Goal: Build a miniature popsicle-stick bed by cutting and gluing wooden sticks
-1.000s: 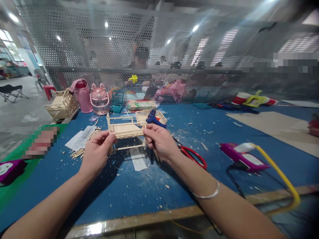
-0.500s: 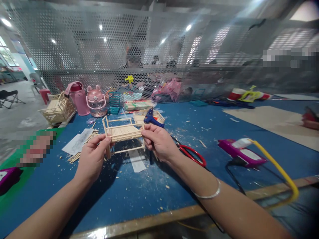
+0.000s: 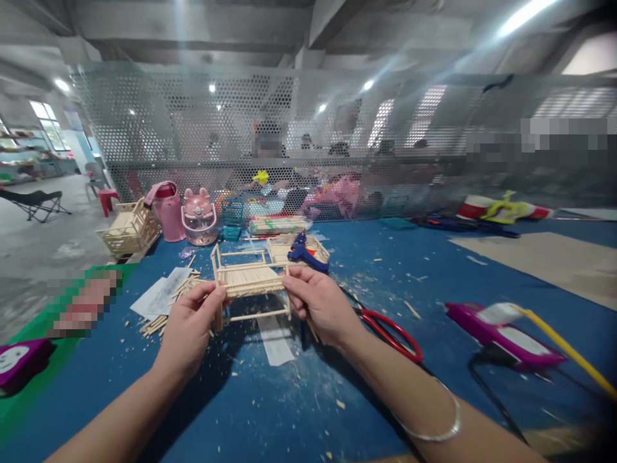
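Between my two hands, a small wooden stick frame (image 3: 253, 278) with a slatted platform and thin rails is held above the table. My left hand (image 3: 195, 321) pinches its left corner post between thumb and fingers. At the opposite end, my right hand (image 3: 318, 302) grips the right post the same way. Just behind the frame lies a blue glue gun (image 3: 308, 252), resting on a shallow wooden stick tray (image 3: 315, 243). Loose wooden sticks (image 3: 157, 326) and white paper pieces (image 3: 161, 294) are by my left hand. A paper strip (image 3: 276, 341) lies below the frame.
A pink thermos (image 3: 166, 212), a bear-eared bottle (image 3: 199, 218) and a larger stick model (image 3: 130, 228) stand at the back left. On the right are a purple device (image 3: 504, 334) and red-handled tool (image 3: 393, 334). A perforated metal screen (image 3: 193, 141) borders the blue table (image 3: 270, 411).
The camera view has tilted upward and shifted slightly left, so the table things appear lower and further right. Both hands keep hold of the stick frame, whose pose looks much the same.
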Demonstrator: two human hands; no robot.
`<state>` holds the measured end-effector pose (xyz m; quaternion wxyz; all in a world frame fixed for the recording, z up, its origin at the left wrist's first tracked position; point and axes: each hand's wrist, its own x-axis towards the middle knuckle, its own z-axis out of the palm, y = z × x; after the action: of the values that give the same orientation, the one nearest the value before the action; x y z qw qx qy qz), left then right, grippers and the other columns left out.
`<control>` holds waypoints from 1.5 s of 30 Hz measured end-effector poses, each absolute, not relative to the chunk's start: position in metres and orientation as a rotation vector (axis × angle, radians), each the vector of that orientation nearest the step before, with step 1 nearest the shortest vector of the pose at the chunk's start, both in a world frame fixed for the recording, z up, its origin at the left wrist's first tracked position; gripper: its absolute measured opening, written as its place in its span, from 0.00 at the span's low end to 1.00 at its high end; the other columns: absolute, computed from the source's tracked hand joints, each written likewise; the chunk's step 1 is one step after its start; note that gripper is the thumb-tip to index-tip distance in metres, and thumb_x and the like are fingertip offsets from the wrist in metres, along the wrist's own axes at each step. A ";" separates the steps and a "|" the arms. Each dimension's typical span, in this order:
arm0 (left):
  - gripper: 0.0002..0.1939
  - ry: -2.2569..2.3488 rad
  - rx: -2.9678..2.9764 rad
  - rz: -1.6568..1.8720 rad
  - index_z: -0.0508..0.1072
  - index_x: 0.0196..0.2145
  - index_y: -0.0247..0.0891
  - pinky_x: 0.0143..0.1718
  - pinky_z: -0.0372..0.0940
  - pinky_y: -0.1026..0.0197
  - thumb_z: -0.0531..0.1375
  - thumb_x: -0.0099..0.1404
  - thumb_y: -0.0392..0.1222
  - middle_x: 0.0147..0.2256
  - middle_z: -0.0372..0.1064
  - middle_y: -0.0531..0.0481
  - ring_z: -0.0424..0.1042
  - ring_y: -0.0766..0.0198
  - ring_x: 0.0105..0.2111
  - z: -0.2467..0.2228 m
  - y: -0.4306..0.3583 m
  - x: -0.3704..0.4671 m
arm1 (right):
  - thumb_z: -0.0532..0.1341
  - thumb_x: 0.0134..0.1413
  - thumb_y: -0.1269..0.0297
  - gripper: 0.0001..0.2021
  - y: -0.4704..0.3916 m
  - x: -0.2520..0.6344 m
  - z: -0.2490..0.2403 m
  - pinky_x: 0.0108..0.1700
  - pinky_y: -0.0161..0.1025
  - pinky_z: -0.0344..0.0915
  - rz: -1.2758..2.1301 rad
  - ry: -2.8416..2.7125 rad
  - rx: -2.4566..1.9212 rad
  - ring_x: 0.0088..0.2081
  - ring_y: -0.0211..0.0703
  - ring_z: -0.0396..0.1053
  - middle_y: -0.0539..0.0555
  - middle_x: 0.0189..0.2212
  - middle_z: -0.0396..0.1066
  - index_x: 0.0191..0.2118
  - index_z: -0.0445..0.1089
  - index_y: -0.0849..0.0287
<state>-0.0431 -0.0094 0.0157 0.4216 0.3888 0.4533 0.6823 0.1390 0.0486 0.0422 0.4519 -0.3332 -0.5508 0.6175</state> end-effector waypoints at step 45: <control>0.16 1.186 0.972 1.734 0.77 0.33 0.36 0.34 0.64 0.65 0.65 0.49 0.49 0.32 0.73 0.50 0.69 0.66 0.31 0.014 -0.006 -0.044 | 0.64 0.43 0.56 0.12 0.051 0.135 0.030 0.15 0.27 0.47 1.492 -1.356 -0.726 0.13 0.26 0.47 0.40 0.11 0.55 0.28 0.64 0.59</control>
<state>-0.0443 -0.0061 0.0144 0.4018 0.3846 0.4693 0.6858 0.1347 0.0511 0.0303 0.4788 -0.2973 -0.5556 0.6113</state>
